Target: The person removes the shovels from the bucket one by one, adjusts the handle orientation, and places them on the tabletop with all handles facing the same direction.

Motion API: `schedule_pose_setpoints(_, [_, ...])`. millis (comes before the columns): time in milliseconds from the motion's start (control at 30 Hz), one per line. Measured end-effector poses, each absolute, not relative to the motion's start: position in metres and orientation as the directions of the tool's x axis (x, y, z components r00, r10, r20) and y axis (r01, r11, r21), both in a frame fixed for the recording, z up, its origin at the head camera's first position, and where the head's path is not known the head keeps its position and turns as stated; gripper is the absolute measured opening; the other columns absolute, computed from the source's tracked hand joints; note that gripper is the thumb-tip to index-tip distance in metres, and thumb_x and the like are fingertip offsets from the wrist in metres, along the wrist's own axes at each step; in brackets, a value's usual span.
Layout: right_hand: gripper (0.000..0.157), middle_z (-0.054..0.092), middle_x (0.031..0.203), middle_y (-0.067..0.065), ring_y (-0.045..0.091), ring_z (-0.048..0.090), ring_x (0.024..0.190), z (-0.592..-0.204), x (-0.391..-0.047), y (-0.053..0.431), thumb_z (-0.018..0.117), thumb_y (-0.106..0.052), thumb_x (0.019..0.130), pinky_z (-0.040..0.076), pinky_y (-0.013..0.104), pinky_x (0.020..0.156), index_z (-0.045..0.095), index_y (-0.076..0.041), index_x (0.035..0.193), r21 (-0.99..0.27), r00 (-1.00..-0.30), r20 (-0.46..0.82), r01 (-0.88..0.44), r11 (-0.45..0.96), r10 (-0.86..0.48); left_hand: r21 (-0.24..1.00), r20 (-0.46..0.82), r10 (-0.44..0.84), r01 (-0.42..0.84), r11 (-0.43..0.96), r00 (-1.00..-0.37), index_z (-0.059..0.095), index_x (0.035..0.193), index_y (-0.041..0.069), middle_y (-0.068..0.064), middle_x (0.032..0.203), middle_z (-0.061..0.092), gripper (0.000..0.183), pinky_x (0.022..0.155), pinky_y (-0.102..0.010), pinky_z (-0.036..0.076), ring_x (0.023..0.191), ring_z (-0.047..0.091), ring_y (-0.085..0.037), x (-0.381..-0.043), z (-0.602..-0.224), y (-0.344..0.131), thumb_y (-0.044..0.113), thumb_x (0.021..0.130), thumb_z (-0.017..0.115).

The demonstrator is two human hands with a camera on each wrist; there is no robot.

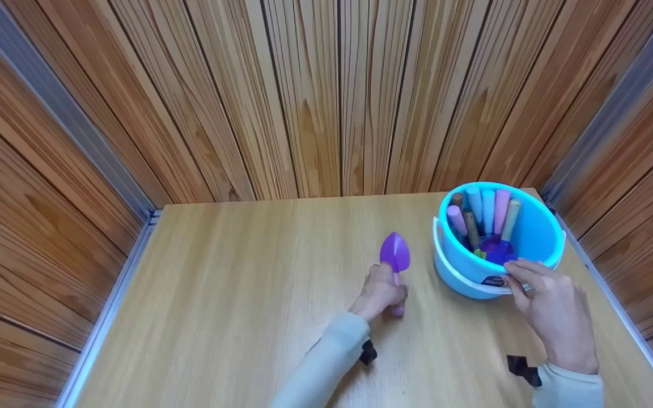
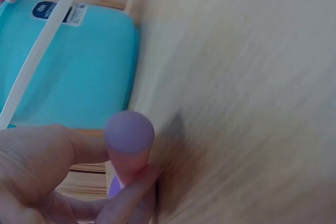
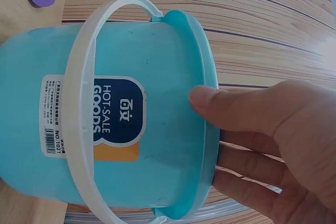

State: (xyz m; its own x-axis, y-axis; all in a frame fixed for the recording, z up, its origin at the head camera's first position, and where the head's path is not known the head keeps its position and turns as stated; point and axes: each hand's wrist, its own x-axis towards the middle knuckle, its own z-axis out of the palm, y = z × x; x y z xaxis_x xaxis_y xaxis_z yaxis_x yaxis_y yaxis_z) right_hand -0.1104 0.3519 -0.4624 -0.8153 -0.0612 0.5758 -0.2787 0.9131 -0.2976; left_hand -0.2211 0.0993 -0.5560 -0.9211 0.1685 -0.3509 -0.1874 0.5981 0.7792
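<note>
In the head view my left hand [image 1: 382, 292] grips the handle of a purple toy trowel [image 1: 395, 251], whose blade points toward the back wall. The left wrist view shows the rounded pink-lilac handle end [image 2: 129, 135] between thumb and fingers. My right hand [image 1: 556, 314] pinches the near rim of a light blue bucket [image 1: 468, 280], thumb outside and fingers over the edge, as the right wrist view shows. Inside the bucket stand several tools, with blue, pink and wood-coloured handles [image 1: 501, 211] upward and purple blades low down. The white bail [image 3: 79, 114] hangs down across the label.
The wooden tabletop [image 1: 236, 283] is bordered by metal rails [image 1: 112, 306] at its sides. Wood-panelled walls [image 1: 315, 102] rise behind and at both sides. The bucket stands near the back right corner, close to the right rail.
</note>
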Motion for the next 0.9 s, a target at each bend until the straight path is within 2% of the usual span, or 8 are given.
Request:
schedule_pose_setpoints(133, [0.038,0.078,0.112,0.027,0.052,0.075,0.098,-0.461,-0.113,0.35,0.093,0.0,0.079,0.05,0.02,0.052,0.08,0.003,0.114,-0.298,-0.815,0.576,-0.282,0.912,-0.064,0.711,-0.358,0.188,-0.136,0.69,-0.915,0.065,0.088,0.007,-0.009,0.077,0.07,0.017,0.06,-0.029,0.055,0.062,0.068,-0.018,-0.225,-0.547,0.099,0.014,0.098,0.077])
schedule_pose_setpoints(200, [0.037,0.078,0.112,0.027,0.053,0.075,0.099,-0.461,-0.113,0.349,0.093,0.0,0.079,0.049,0.02,0.05,0.08,0.004,0.113,-0.294,-0.813,0.579,-0.283,0.913,-0.065,0.638,-0.322,0.195,-0.06,0.768,-0.927,0.067,0.1,0.006,-0.008,0.088,0.07,0.018,0.067,-0.031,0.057,0.071,0.068,-0.018,-0.227,-0.54,0.099,0.02,0.097,0.079])
schedule_pose_setpoints(333, [0.035,0.078,0.11,0.028,0.054,0.074,0.099,-0.46,-0.113,0.349,0.092,0.0,0.079,0.047,0.021,0.048,0.08,0.005,0.111,-0.289,-0.812,0.581,-0.273,0.918,-0.058,0.456,-0.205,0.204,0.091,0.885,-0.957,0.064,0.131,0.008,-0.011,0.118,0.068,0.047,0.088,-0.039,0.058,0.102,0.066,-0.024,-0.234,-0.524,0.102,0.032,0.094,0.082])
schedule_pose_setpoints(433, [0.036,0.077,0.111,0.028,0.055,0.073,0.1,-0.46,-0.112,0.349,0.092,-0.001,0.079,0.047,0.02,0.049,0.08,0.005,0.112,-0.291,-0.817,0.574,-0.259,0.921,-0.048,0.376,-0.141,0.222,0.155,0.914,-0.965,0.06,0.143,0.011,-0.01,0.131,0.066,0.06,0.095,-0.042,0.058,0.117,0.063,-0.027,-0.241,-0.509,0.102,0.035,0.093,0.084])
schedule_pose_setpoints(533, [0.036,0.077,0.112,0.028,0.055,0.073,0.102,-0.46,-0.111,0.35,0.092,-0.001,0.08,0.049,0.02,0.051,0.08,0.005,0.113,-0.293,-0.821,0.569,-0.253,0.922,-0.045,0.338,-0.092,0.243,0.199,0.92,-0.966,0.062,0.141,0.014,-0.008,0.13,0.066,0.058,0.092,-0.039,0.059,0.118,0.062,-0.027,-0.25,-0.49,0.103,0.034,0.092,0.084])
schedule_pose_setpoints(700, [0.036,0.077,0.114,0.028,0.055,0.073,0.101,-0.459,-0.112,0.351,0.092,-0.001,0.08,0.052,0.022,0.053,0.08,0.004,0.114,-0.305,-0.825,0.563,-0.251,0.919,-0.038,0.251,0.009,0.279,0.272,0.929,-0.96,0.066,0.132,0.016,-0.004,0.119,0.068,0.042,0.082,-0.033,0.058,0.108,0.065,-0.023,-0.26,-0.461,0.108,0.039,0.099,0.076])
schedule_pose_setpoints(800, [0.037,0.077,0.113,0.028,0.055,0.073,0.101,-0.459,-0.112,0.35,0.092,0.0,0.079,0.057,0.031,0.055,0.079,0.005,0.114,-0.298,-0.826,0.562,-0.25,0.922,-0.042,0.156,0.09,0.308,0.319,0.935,-0.947,0.068,0.127,0.016,-0.002,0.113,0.069,0.035,0.075,-0.03,0.058,0.099,0.068,-0.02,-0.263,-0.446,0.113,0.041,0.104,0.069])
schedule_pose_setpoints(900, [0.037,0.078,0.111,0.028,0.054,0.074,0.1,-0.461,-0.111,0.349,0.093,0.001,0.078,0.06,0.037,0.058,0.08,0.005,0.113,-0.296,-0.825,0.563,-0.25,0.922,-0.043,0.091,0.156,0.328,0.344,0.935,-0.932,0.067,0.131,0.016,-0.001,0.117,0.069,0.033,0.072,-0.029,0.06,0.098,0.067,-0.018,-0.265,-0.433,0.12,0.038,0.106,0.065])
